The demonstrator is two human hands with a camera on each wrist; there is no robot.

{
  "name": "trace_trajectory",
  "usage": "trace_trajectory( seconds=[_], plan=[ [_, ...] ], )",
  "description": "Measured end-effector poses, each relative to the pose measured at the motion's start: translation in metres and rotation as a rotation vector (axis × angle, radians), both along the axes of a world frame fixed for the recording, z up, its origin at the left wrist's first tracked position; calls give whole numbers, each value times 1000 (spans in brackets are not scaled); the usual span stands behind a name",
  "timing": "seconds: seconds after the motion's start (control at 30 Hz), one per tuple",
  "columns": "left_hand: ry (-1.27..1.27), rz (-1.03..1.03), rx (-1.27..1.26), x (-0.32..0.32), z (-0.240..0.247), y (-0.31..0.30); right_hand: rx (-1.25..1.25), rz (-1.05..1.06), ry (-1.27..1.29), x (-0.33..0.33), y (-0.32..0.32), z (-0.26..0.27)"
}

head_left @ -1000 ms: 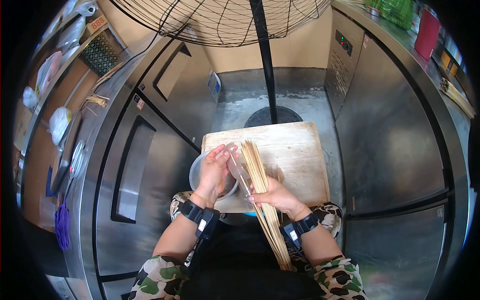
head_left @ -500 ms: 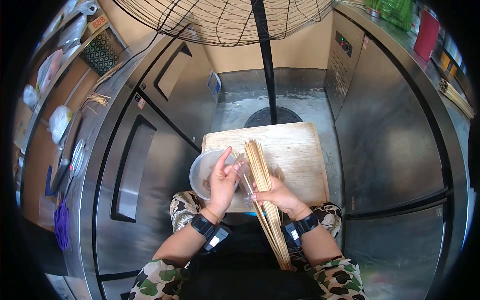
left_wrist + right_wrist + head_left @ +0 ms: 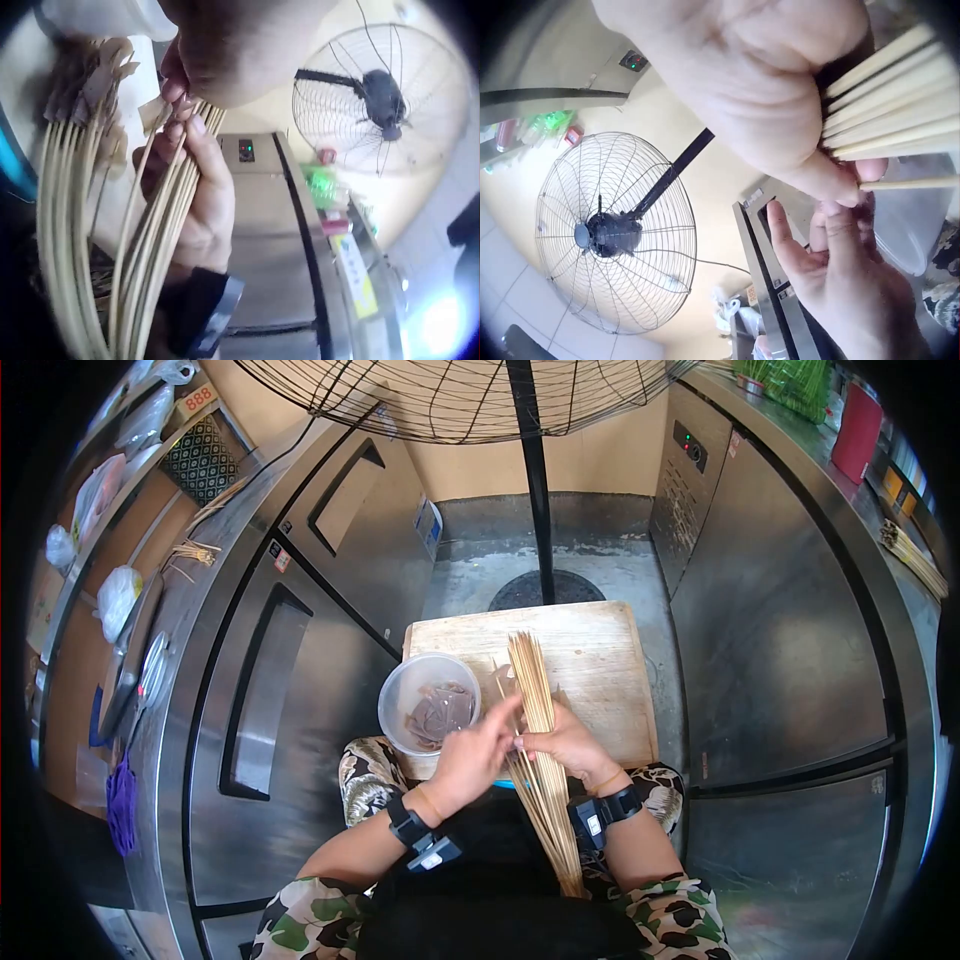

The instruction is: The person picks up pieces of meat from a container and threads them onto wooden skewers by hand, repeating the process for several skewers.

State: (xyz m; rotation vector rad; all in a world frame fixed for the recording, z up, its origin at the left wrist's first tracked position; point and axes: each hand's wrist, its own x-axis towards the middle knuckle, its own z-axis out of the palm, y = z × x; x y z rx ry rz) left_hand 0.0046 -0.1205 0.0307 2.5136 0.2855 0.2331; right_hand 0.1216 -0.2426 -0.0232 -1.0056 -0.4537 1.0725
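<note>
My right hand [image 3: 572,745] grips a thick bundle of thin wooden skewers [image 3: 533,685], its thumb laid across them. My left hand [image 3: 470,758] meets the right thumb, its thumb and curled fingers pinching at a skewer [image 3: 922,182] while the index finger stretches out. Several skewers carrying folded greyish-brown slices [image 3: 94,82] run beside the bare ones in the left wrist view. To the left, a clear plastic tub [image 3: 393,690] holds more thin, wet, greyish slices [image 3: 440,712]. What exactly sits between the left fingertips is mostly hidden.
A pale wooden board [image 3: 600,660] lies in front of me, under the tub. Steel cabinets [image 3: 790,630] flank both sides. A wire-caged fan [image 3: 615,232] on a black pole [image 3: 535,510] stands behind the board. More skewers [image 3: 915,560] lie on the right counter.
My left hand has moved from over the tub, where it was at a slice on a skewer, right and down to the right thumb. The tub's slices now show. The right hand keeps the bundle.
</note>
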Motion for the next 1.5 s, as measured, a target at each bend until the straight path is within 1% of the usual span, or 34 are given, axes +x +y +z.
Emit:
trace_trajectory(
  seconds=[0.03, 0.07, 0.1, 0.17, 0.2, 0.23, 0.3, 0.37, 0.47, 0.57, 0.67, 0.77, 0.87, 0.97, 1.07, 1.13, 1.2, 1.3, 1.4, 1.43, 1.5],
  plan=[
    [38, -72, 133, -4, 0, -5, -10, 16, -26, 1, 0, -2],
    [61, -119, 103, -7, -2, -7, -21, 33, -53, 2, 0, -3],
    [78, -104, 18, -7, -2, -7, -33, 51, -79, 3, 0, -3],
    [110, -68, -156, -5, -2, -3, -43, 9, -59, 1, 0, -1],
    [61, -28, -321, -3, -3, 4, -48, -11, -48, -1, 0, 0],
    [-24, 40, -427, -1, -13, 17, -31, -26, -42, -1, 0, -2],
    [-198, 177, -634, 5, -42, 53, 5, -56, -31, 1, 0, -8],
    [-107, 395, -521, 8, -46, 83, -34, -33, -12, 0, -2, -2],
    [192, 407, -53, 6, -86, 118, -77, 8, 0, 1, -2, -2],
    [268, 385, 124, 9, -95, 114, -67, 29, 5, 1, -1, -6],
    [311, 323, 145, 11, -95, 114, -75, 24, -14, 1, -2, -6],
    [305, 357, 50, 9, -93, 115, -108, 31, -47, 3, -1, -3],
    [237, 393, 15, 6, -89, 116, -107, 33, -54, 3, -1, -2],
    [159, 495, -306, 5, -83, 122, -46, 43, -32, 4, 2, -7],
    [-38, 495, -690, 5, -75, 125, -21, 46, 29, 3, 2, -3],
    [-109, 512, -843, 7, -57, 122, -33, 19, 50, 0, 2, -1],
    [-138, 524, -979, 6, -37, 119, -20, 47, 68, 1, 2, -1],
    [-206, 500, -1374, 9, -18, 115, -18, 71, 87, -1, 2, 4],
    [-128, 416, -1518, 11, -5, 111, -16, 40, 113, -3, 4, 8],
    [-130, 410, -1495, 12, -7, 111, -15, 21, 125, -4, 4, 8],
    [-132, 398, -1451, 15, -12, 109, -12, 57, 122, -2, 4, 3]
  ],
)
